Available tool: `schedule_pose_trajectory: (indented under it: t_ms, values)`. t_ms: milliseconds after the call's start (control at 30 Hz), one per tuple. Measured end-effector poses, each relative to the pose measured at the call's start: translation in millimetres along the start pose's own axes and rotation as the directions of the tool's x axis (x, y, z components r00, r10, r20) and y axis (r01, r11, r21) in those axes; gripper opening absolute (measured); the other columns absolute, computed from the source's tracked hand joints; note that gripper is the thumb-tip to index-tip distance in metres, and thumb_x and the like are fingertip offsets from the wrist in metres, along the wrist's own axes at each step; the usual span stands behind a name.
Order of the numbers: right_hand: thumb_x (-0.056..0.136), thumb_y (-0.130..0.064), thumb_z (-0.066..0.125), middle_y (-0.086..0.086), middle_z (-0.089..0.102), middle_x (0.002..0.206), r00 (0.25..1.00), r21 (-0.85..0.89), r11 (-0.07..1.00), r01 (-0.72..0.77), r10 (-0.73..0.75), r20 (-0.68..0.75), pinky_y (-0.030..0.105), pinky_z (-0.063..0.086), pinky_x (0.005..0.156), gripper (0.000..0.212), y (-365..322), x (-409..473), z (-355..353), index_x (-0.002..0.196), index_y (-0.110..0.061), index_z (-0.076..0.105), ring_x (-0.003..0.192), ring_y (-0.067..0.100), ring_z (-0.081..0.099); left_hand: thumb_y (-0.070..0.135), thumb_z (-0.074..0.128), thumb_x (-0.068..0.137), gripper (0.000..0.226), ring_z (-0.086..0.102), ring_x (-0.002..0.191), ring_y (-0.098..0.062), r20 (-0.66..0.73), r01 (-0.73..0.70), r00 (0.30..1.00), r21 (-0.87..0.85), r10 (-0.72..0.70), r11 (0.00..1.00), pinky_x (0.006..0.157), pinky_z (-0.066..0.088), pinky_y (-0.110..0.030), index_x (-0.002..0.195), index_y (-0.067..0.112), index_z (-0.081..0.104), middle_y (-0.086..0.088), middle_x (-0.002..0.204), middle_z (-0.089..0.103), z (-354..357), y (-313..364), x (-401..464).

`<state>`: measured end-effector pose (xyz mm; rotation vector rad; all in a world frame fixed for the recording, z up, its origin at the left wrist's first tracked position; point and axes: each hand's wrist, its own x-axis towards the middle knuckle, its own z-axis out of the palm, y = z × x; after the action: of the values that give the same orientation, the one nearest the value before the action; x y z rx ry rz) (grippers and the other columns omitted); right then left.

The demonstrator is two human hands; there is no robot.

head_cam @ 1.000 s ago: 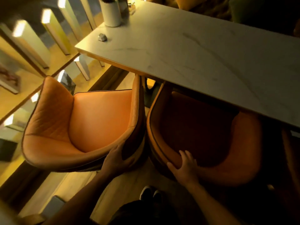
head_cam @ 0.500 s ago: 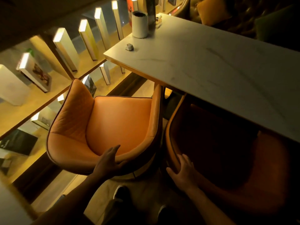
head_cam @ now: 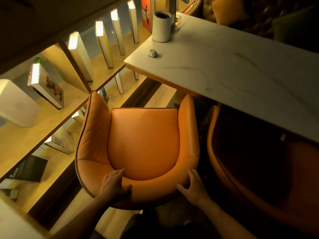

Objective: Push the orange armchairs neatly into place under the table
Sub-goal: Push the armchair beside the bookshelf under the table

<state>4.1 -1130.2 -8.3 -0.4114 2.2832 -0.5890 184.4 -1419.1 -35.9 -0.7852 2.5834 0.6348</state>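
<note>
The left orange armchair (head_cam: pixel 143 140) stands in front of me, its seat fully visible and its right arm tip at the corner of the white marble table (head_cam: pixel 233 69). My left hand (head_cam: pixel 114 185) grips the left part of its curved backrest. On the right part of the same backrest lies my right hand (head_cam: pixel 194 187), thumb over the rim. The second orange armchair (head_cam: pixel 259 169) sits to the right in deep shadow, its front half tucked under the table top.
A lit wooden bookshelf (head_cam: pixel 51 118) with upright books runs along the left, close to the left chair. A white cylinder (head_cam: pixel 161 26) and a small white object (head_cam: pixel 152 53) stand on the table's far corner. Dark cushioned seating (head_cam: pixel 241 12) lies beyond the table.
My right hand left the right chair's backrest and came over to the left chair's backrest. My view swung left, so the left chair is centred.
</note>
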Motion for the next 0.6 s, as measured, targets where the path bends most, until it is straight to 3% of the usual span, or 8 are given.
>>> schedule_pose_trajectory:
  t_ms: [133, 233, 367, 500, 600]
  values:
    - [0.084, -0.041, 0.069, 0.007, 0.014, 0.160, 0.992, 0.125, 0.986, -0.106, 0.113, -0.053, 0.041, 0.034, 0.113, 0.092, -7.8, 11.3, 9.2, 0.154, -0.014, 0.015, 0.144, 0.027, 0.026, 0.058, 0.057, 0.087, 0.073, 0.033, 0.143, -0.022, 0.058, 0.154, 0.987, -0.033, -0.152, 0.987, 0.116, 0.020, -0.051, 0.149, 0.025, 0.037, -0.001, 0.152, 0.043, 1.8, -25.0, -1.7]
    - [0.084, -0.033, 0.072, 0.010, 0.011, 0.161, 0.974, 0.200, 0.966, -0.166, 0.192, -0.119, 0.044, 0.036, 0.111, 0.096, -8.2, 20.0, 15.4, 0.154, -0.014, 0.010, 0.143, 0.030, 0.026, 0.052, 0.058, 0.089, 0.066, 0.034, 0.142, -0.022, 0.043, 0.190, 0.981, -0.069, -0.188, 0.979, 0.117, 0.016, -0.050, 0.147, 0.025, 0.041, -0.001, 0.150, 0.045, -1.0, -31.9, -2.7]
    - [0.081, -0.025, 0.076, 0.018, 0.017, 0.158, 0.946, 0.323, 0.912, -0.251, 0.301, -0.117, 0.049, 0.035, 0.109, 0.105, -6.2, 32.7, 20.8, 0.155, -0.016, 0.002, 0.140, 0.038, 0.030, 0.053, 0.057, 0.088, 0.062, 0.036, 0.139, -0.019, -0.008, 0.252, 0.968, -0.043, -0.253, 0.967, 0.116, 0.018, -0.047, 0.141, 0.023, 0.049, 0.001, 0.144, 0.051, -6.0, -37.5, -9.8]
    - [0.077, -0.019, 0.078, 0.022, 0.023, 0.154, 0.926, 0.396, 0.874, -0.282, 0.355, -0.125, 0.051, 0.037, 0.105, 0.110, -9.3, 39.8, 24.5, 0.155, -0.018, 0.000, 0.135, 0.042, 0.036, 0.060, 0.053, 0.088, 0.059, 0.033, 0.140, -0.019, 0.008, 0.350, 0.937, 0.001, -0.350, 0.937, 0.117, 0.018, -0.052, 0.135, 0.025, 0.053, 0.002, 0.143, 0.049, -12.2, -41.6, -14.9]
    - [0.077, -0.018, 0.078, 0.020, 0.020, 0.158, 0.914, 0.457, 0.838, -0.297, 0.388, -0.117, 0.054, 0.032, 0.112, 0.115, -9.4, 41.8, 29.4, 0.154, -0.019, -0.007, 0.139, 0.041, 0.031, 0.060, 0.054, 0.087, 0.058, 0.030, 0.142, -0.022, 0.025, 0.397, 0.918, -0.015, -0.396, 0.918, 0.118, 0.019, -0.052, 0.133, 0.025, 0.055, -0.001, 0.147, 0.045, -15.2, -46.0, -11.7]
